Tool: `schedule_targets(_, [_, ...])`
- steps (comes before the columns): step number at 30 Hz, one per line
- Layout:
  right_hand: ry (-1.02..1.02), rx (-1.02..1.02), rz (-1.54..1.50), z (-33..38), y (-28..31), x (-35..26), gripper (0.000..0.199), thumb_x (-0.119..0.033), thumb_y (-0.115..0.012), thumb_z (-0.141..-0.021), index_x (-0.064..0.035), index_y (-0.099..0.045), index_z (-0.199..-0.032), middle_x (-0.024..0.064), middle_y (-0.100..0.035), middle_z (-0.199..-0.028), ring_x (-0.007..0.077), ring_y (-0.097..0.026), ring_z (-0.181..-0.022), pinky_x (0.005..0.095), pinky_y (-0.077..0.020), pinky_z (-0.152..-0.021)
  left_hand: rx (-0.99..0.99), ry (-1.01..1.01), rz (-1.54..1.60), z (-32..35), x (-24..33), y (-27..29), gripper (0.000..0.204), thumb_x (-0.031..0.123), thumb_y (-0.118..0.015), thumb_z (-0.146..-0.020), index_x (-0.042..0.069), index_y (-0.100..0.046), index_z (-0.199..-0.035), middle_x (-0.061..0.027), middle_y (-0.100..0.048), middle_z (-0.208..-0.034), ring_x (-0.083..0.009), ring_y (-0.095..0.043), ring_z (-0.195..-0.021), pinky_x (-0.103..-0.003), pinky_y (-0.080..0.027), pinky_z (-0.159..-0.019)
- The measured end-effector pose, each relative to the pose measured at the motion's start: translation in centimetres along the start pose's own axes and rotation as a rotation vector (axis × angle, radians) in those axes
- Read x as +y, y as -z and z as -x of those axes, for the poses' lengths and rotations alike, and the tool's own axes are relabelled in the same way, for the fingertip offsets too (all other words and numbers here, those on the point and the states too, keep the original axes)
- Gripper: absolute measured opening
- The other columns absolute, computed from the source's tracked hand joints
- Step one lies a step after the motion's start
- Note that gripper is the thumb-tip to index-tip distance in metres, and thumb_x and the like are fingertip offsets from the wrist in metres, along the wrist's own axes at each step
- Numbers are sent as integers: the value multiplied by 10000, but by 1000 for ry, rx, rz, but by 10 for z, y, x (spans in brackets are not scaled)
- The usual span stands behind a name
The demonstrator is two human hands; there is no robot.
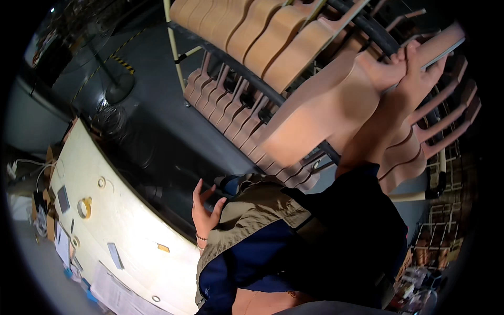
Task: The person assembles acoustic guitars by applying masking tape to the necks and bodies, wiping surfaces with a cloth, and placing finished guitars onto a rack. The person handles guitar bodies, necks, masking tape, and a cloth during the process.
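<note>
Pale wooden, waisted guitar (331, 107), neck-gripped by the right hand (417, 71), was apparently in transfer and needing the open left hand (206, 212).

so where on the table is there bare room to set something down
On the table, one bare patch lies between the large tape roll and the yellow piece, another between that piece and the printed sheets. The table's left side is crowded with slips and paper; the rack is packed with guitars; the right hand holds another guitar.
</note>
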State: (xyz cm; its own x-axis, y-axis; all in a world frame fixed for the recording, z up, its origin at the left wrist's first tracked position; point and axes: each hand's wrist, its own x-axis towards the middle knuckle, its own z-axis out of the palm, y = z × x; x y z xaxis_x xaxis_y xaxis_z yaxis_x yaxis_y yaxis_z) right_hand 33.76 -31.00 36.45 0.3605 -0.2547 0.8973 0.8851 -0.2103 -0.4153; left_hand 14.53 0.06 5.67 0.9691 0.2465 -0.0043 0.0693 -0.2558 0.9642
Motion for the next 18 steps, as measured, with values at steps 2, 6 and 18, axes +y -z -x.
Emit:
schedule_targets(2, [117, 9, 92, -25, 29, 14, 579, 99, -596, -791, -46, -318, -1279, 121, -562, -849, 163, -535, -609, 272, -456, -509, -58, -58, -1, -9, -4, -7, 781, 109, -772, -711, 77, -347, -1365, -123, -675, -1043, -246, -622, -1018, -342, -379, -956])
schedule_targets(6, [186, 92, 134, -45, 65, 82, 684, 74, -633, -771, -47, -267, -1336, 117, -575, -841, 163, -560, -588, 267, -487, -519, -40, -116, 46, -19, -8, -12, 846, 137, -775, -717, 62, -284, -1401, -123, -671, -1054, -236, -633, -994, -347, -393, -963])
schedule_targets(18, [382, 190, 1518, -32, 85, 214, 733, -354, -647, -677, -68, -447, -1321, 217, -380, -1317, 382, -321, -1227, 588, -162, -1030, -54, -35, 106, -19, -19, -12, 852, 156, -764, -749, 75, -247, -1423, -132, -666, -1061, -224, -629, -996, -349, -353, -992])
